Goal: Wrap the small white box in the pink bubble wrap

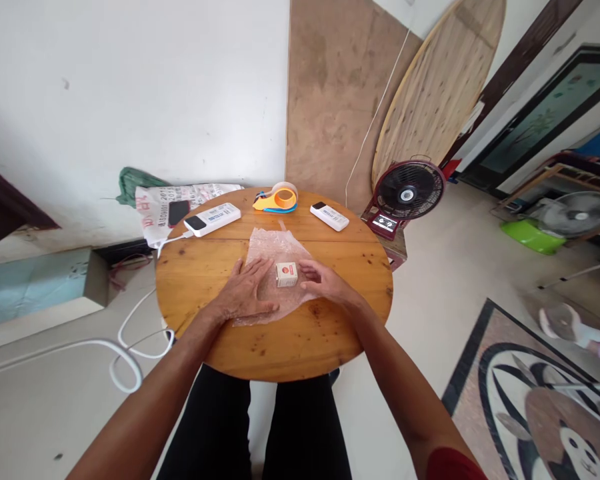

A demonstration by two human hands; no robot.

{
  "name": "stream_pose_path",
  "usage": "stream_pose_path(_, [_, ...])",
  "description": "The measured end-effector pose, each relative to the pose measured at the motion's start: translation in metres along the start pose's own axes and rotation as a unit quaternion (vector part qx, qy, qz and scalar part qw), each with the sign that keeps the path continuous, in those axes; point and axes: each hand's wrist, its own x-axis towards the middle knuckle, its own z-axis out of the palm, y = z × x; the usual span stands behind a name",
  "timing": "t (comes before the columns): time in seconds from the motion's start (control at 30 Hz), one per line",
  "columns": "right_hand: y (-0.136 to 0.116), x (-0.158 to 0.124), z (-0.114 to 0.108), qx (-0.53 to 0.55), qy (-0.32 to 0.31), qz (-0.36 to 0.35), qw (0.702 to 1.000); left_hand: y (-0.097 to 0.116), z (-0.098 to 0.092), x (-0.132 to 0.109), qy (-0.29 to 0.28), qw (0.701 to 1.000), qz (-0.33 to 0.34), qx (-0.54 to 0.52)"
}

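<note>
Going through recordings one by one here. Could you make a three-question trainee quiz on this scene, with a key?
1. What sits on the translucent sheet, between the left hand and the right hand?
A) a phone
B) a small box
C) a fan

2. True or false: the left hand is closed in a fist.

3. How many white devices lie on the table?

Key:
1. B.
2. False; it lies palm down with its fingers extended.
3. Two, one on either side of the tape dispenser.
</note>
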Motion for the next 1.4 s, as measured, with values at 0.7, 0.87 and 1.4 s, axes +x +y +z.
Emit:
stream_pose_path(0.7, [0.009, 0.003, 0.014, -0.102, 0.087, -0.083, 0.987, -0.008, 0.004, -0.005, 0.063, 0.997, -0.006, -0.051])
stream_pose_path(0.87, [0.013, 0.002, 0.017, -0.102, 0.093, -0.086, 0.987, 0.005, -0.006, 0.002, 0.085, 0.994, -0.026, -0.066])
stream_pose_path(1.4, [0.020, 0.009, 0.016, -0.015, 0.147, -0.022, 0.989, 0.011, 0.019, 0.032, 0.101, 0.939, -0.002, -0.330])
